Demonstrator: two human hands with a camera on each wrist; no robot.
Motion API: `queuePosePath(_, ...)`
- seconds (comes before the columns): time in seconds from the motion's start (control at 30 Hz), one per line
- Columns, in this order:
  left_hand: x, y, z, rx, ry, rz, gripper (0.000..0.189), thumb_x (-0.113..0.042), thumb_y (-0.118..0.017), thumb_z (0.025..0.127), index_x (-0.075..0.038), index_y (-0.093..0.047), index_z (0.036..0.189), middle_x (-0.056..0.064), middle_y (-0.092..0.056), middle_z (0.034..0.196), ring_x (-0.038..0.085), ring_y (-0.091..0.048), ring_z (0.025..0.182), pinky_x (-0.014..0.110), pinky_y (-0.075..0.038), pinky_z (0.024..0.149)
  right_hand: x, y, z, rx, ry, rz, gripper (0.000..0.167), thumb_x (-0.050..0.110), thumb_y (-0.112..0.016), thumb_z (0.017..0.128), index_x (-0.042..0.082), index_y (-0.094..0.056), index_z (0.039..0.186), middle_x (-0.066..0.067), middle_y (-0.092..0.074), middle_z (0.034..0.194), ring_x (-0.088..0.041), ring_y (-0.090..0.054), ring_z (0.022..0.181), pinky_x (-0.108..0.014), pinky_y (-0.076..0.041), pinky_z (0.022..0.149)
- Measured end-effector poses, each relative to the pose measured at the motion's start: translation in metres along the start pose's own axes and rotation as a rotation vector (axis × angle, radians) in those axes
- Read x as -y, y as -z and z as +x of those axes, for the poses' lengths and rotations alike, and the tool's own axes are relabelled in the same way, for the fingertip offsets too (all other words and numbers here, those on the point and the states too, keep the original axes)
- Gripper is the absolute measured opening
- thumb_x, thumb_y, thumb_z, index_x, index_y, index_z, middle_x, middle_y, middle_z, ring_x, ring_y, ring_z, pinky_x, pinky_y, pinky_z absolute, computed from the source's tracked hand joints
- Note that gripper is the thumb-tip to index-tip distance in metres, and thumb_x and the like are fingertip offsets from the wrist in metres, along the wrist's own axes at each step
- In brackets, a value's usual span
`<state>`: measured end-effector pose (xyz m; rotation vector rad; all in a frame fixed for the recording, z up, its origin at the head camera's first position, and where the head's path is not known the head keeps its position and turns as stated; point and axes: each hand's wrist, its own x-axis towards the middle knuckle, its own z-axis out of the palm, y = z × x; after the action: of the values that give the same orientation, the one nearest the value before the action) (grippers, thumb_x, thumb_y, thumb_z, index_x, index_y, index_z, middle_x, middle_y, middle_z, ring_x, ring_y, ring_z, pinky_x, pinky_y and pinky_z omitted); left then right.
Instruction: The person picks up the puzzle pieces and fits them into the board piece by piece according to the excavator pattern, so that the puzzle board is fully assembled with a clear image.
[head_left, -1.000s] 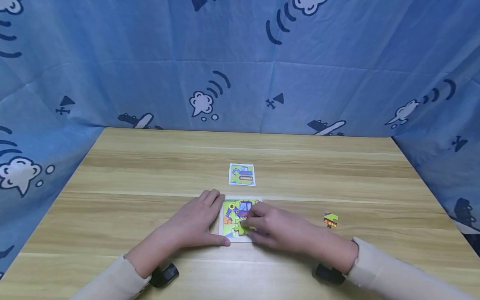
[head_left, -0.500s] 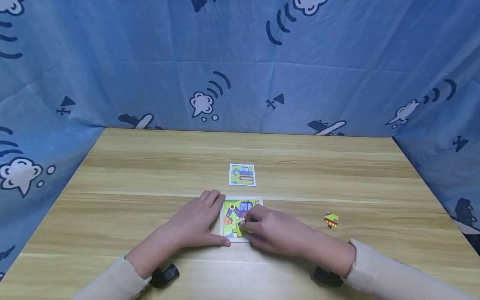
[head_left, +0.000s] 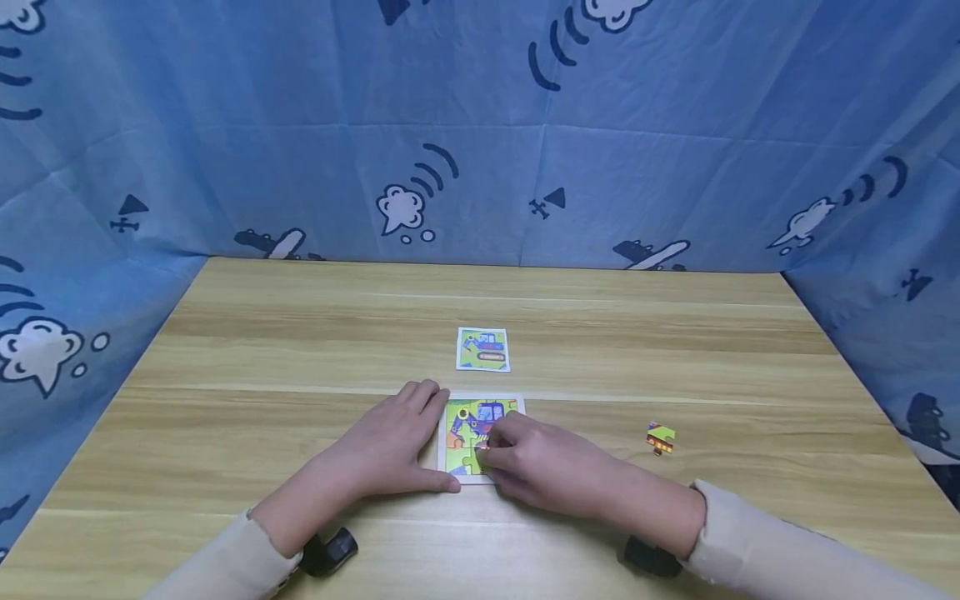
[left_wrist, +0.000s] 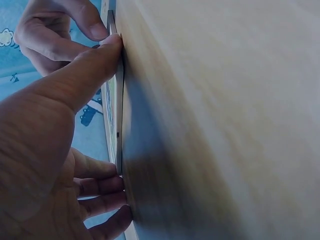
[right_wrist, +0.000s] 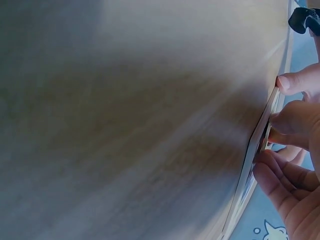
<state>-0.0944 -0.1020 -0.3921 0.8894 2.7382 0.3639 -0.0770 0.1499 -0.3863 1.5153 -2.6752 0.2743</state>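
A jigsaw puzzle (head_left: 459, 458) of a blue digger on green lies in a white-bordered tray (head_left: 517, 398) in front of the person. The left hand (head_left: 386, 442) rests at the tray's left side, thumb along the near edge and the other fingers spread by the far left corner. Over the puzzle's lower right part, the right hand (head_left: 543, 458) pinches a puzzle piece (right_wrist: 267, 140) between thumb and fingers, close on the tray. The fingers hide most of that piece and the area under it. In the left wrist view, the left thumb (left_wrist: 95, 67) touches the tray's rim.
A small picture card (head_left: 483, 349) with the same digger lies behind the tray. One loose puzzle piece (head_left: 661, 438), green, yellow and red, lies right of the right forearm. Blue printed cloth (head_left: 480, 150) hangs behind the wooden table (head_left: 300, 333).
The right hand has shifted slightly left over the puzzle, and the green piece under its fingers has turned and is now mostly covered. The left hand stays in place.
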Motion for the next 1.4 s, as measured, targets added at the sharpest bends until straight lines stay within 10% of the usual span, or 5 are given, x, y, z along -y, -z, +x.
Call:
queuePosePath(1.1, 0.002, -0.002, -0.001, 0.0, -0.002, 0.007, 0.115, -0.076, -0.074, 0.08, 0.002, -0.04, 0.157, 0.017, -0.048, 0.153, 0.031, -0.049, 0.138, 0.047, -0.05, 0.112, -0.001, 0.001, 0.001, 0.041, 0.044, -0.017, 0.017, 0.018, -0.077, 0.095, 0.015, -0.077, 0.111, 0.002, -0.069, 0.109, -0.011, -0.065, 0.1, -0.025, -0.06, 0.092)
queuePosePath(1.4, 0.001, -0.001, 0.0, -0.006, 0.002, 0.008, 0.116, -0.076, -0.076, 0.078, 0.002, -0.041, 0.157, 0.016, -0.048, 0.151, 0.029, -0.049, 0.136, 0.046, -0.052, 0.11, -0.016, 0.014, -0.015, 0.121, -0.062, 0.205, 0.03, 0.016, -0.071, 0.099, 0.016, -0.074, 0.13, 0.003, -0.071, 0.124, -0.009, -0.069, 0.112, -0.028, -0.06, 0.097)
